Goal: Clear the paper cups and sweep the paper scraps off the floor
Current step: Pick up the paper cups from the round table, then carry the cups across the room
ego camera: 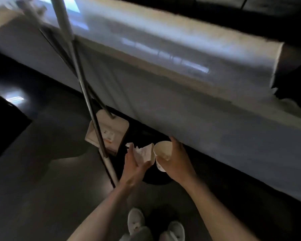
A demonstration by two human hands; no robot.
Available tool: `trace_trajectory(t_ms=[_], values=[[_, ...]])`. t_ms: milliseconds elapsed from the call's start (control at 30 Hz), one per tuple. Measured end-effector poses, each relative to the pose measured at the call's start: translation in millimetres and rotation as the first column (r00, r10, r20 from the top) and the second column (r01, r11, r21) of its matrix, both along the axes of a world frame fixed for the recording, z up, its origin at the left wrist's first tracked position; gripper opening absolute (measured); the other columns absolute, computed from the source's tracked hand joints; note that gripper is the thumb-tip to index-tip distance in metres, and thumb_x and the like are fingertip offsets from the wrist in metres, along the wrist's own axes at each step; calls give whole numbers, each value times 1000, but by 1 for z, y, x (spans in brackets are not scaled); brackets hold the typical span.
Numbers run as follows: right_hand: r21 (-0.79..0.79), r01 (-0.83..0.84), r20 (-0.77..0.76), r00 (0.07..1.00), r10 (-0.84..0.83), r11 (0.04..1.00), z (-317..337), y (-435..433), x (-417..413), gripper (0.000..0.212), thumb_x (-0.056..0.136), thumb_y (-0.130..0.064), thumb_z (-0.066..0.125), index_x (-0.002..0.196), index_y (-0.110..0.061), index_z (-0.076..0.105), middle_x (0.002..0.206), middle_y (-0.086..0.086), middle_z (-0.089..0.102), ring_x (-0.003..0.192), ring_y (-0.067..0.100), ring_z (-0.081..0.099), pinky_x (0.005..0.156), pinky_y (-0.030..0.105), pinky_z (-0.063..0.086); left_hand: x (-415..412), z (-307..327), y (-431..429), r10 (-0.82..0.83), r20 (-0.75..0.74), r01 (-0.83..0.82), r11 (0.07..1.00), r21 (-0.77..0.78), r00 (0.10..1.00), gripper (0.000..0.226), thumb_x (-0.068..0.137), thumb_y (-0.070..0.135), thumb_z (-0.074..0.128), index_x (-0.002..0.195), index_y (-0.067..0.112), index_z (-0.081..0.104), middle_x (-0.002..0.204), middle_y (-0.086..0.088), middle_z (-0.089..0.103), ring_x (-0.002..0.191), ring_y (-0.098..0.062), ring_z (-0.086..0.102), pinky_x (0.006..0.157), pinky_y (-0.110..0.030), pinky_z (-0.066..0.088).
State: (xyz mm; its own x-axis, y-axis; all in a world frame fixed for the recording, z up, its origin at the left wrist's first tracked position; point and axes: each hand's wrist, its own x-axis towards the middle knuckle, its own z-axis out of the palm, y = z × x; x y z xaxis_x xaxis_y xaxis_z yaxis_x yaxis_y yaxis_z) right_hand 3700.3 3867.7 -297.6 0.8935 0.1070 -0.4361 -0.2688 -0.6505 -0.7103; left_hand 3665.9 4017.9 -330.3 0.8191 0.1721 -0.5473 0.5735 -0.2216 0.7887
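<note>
Head cam only, and it's pretty blurry. On writing: the paper cup (162,151) has some print low on its side, and the dustpan (109,131) has a sticker (109,136) with an orange mark, but I can't read either one.

Both arms reach forward and down, bare forearms, hands close together just in front of the table (189,94) edge. The left hand (135,165) is turned palm-up, and its grip is grasping a wad of paper scraps (144,153), with fingers curled up behind it and the thumb on the near side. The right hand (178,161) has its grip wrapped round the cup, thumb on the near rim and fingers round the far side. The cup tilts a bit toward the left hand, mouth open to the camera, nearly touching the scraps.

The cup is plain off-white and looks undamaged. The scraps are white and crumpled, with ragged edges. Both are up in the hands, above the dark floor (42,171).

The dustpan sits on the floor to the left and further off, with a long metal handle (86,101) crossing in front of it. White shoes (135,220) show at the bottom.
</note>
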Motion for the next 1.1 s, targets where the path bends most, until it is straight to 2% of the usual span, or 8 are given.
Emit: trace_trajectory(t_ms=[100, 167, 300, 533, 633, 767, 967, 1100], values=[[-68, -80, -79, 994, 75, 995, -46, 4, 3, 90, 83, -38, 71, 152, -16, 18, 154, 5, 30, 141, 20, 30, 114, 31, 29, 9, -56, 8, -75, -67, 74, 997, -14, 995, 115, 59, 58, 68, 150, 38, 0, 158, 1, 15, 145, -25, 18, 114, -48, 28], [-115, -135, -116, 986, 122, 984, -65, 6, 3, 94, 82, -44, 70, 153, -15, 14, 157, 7, 25, 145, 21, 22, 117, 41, 22, 12, -77, 11, -180, -130, 186, 982, 37, 975, 110, 58, 69, 58, 147, 45, -2, 159, 3, 9, 147, -27, 0, 116, -54, 17], [-77, -135, -146, 982, 122, 988, -60, 5, 0, 89, 86, -41, 66, 153, -15, 14, 158, 7, 23, 145, 20, 20, 119, 35, 19, 15, -70, 13, -309, -168, 334, 931, 149, 936, 111, 51, 82, 37, 148, 43, 0, 160, 1, 4, 145, -24, -14, 117, -51, -3], [-38, -51, -51, 997, 49, 998, 98, 4, -4, 78, 85, -41, 66, 149, -23, 26, 152, -2, 34, 140, 16, 31, 115, 35, 30, 25, 98, 17, -384, 43, 366, 904, 221, 922, 96, 65, 70, 51, 149, 33, 21, 155, -1, 25, 144, -19, 19, 117, -42, 21], [-77, 19, 6, 1000, -18, 997, 194, -9, -17, 76, 89, -36, 64, 151, -18, 23, 153, 2, 32, 140, 17, 31, 112, 26, 26, 23, 193, 8, -510, 122, 453, 833, 317, 852, 98, 64, 69, 45, 149, 25, 23, 154, -3, 27, 143, -17, 19, 116, -28, 15], [-143, 169, 115, 982, -153, 975, 296, -43, -49, 75, 90, -38, 63, 151, -17, 26, 153, 3, 33, 140, 18, 32, 112, 26, 27, 28, 295, -30, -768, 185, 637, 619, 459, 613, 109, 56, 83, 28, 150, 28, 17, 158, -1, 16, 146, -16, 6, 114, -25, 6], [-310, 547, 344, 827, -444, 778, 403, -134, -138, 76, 89, -42, 63, 149, -8, 31, 151, 12, 37, 139, 25, 34, 115, 31, 24, 13, 406, -142, -970, 243, 679, 193, 709, 21, 129, 43, 100, -4, 151, 30, -1, 159, 2, -5, 146, -16, -10, 116, -31, -3], [-427, 729, 402, 683, -610, 535, 453, -191, -245, 81, 93, -57, 47, 154, -21, 9, 161, 7, 7, 148, 26, 6, 120, 42, 10, -44, 464, -237, -913, 253, 581, 21, 814, -321, 90, 85, 73, 31, 150, 27, -11, 158, -1, -17, 145, -18, -17, 116, -35, -8]])
